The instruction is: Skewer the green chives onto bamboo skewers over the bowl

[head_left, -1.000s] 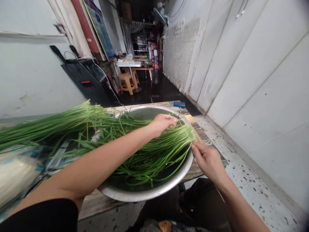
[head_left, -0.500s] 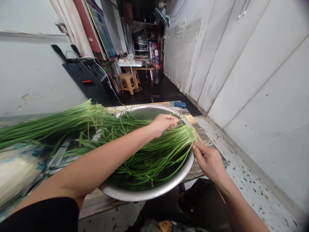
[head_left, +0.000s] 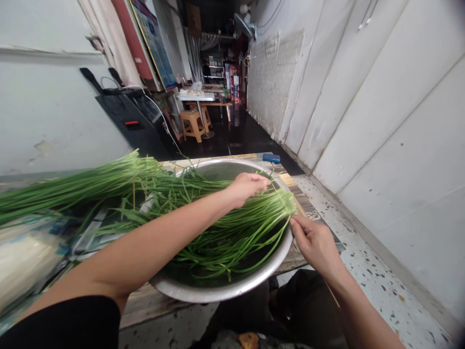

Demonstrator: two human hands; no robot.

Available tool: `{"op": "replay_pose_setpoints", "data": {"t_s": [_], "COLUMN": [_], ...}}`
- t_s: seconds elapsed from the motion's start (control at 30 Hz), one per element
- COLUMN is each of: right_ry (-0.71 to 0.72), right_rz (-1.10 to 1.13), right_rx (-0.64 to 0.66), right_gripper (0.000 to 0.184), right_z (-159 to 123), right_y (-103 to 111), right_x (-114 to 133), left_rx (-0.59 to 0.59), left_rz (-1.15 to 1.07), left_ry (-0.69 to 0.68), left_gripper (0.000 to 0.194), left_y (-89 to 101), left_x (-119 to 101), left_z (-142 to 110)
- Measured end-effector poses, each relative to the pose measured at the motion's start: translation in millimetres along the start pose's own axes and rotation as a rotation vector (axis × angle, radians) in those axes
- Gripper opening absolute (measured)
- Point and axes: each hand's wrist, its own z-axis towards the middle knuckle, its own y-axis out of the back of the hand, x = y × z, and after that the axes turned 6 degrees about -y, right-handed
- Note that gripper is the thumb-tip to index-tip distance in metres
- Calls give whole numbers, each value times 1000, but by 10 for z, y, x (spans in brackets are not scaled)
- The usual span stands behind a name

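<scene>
A bundle of long green chives (head_left: 240, 228) lies in a wide metal basin (head_left: 232, 294), its pale cut ends toward the right rim. My left hand (head_left: 249, 186) reaches across the chives, fingers pinched by the pale ends, where a thin tan straw strand (head_left: 274, 186) shows at the fingertips. At the basin's right rim my right hand (head_left: 314, 240) is closed in a pinch beside the cut ends. More of a tan strand sticks out below the right wrist; its course through the fingers is hidden.
Another chive bundle (head_left: 90, 182) lies left of the basin, above a blurred plastic bag (head_left: 29, 261). A blue box-like item (head_left: 271, 158) is on the wood-patterned table (head_left: 145, 305) beyond the rim. Farther back stand stools (head_left: 192, 125) and a white table (head_left: 198, 97).
Hardly anything differs. The view has shifted very slightly, and both hands keep their places at the chives' cut ends.
</scene>
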Motion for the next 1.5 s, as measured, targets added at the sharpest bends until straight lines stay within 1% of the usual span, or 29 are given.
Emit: {"op": "replay_pose_setpoints", "data": {"t_s": [0.1,0.17,0.33,0.37,0.47,0.53,0.6,0.67,0.73,0.77,0.87,0.93,1.0,1.07,1.13,1.2,1.27,1.4,1.5], "right_ry": [-8,-10,0,2,1,0,0,2,3,4,4,2,1,4,9,11,8,2,-2], "right_rz": [5,16,46,49,48,47,44,36,29,27,23,23,28,32,30,25,21,0,-5], "right_rx": [8,7,-9,-11,-18,-18,-15,-11,-9,-7,-4,-5,-4,-1,1,2,7,8,15], "right_gripper": [33,33,32,32,32,32,32,32,32,32,32,32,31,32,32,33,33,32,32], "right_z": [-5,-7,-1,-1,-5,-9,-11,-11,-11,-10,-9,-5,1,4,4,2,4,20,23], "right_y": [-1,-3,-8,-8,-7,-6,-6,-5,-3,-2,-2,-4,-6,-6,-1,6,14,21,20], "right_x": [-2,-5,-8,-7,-4,-5,-7,-12,-16,-17,-16,-13,-12,-14,-18,-21,-19,-10,-8], "left_rx": [7,30,156,162,96,61,121,232,319,337,321,265,182,101,57,42,58,98,70], "left_rz": [33,100,332,370,434,506,656,826,938,962,962,966,956,883,807,763,692,432,314], "left_ry": [0,-13,-116,-129,-150,-218,-331,-413,-431,-429,-458,-493,-508,-479,-431,-396,-379,-305,-251], "left_gripper": [14,16,16,18,26,23,17,13,13,13,14,14,15,17,17,16,15,17,20], "left_y": [-7,-18,-11,5,90,167,243,296,318,318,298,288,293,308,317,303,258,128,64], "left_x": [27,31,-73,-98,-102,-32,77,186,264,286,293,263,221,179,146,124,108,71,33], "left_z": [1,-15,-79,-77,-13,67,150,216,257,267,274,269,263,257,248,231,203,122,68]}}
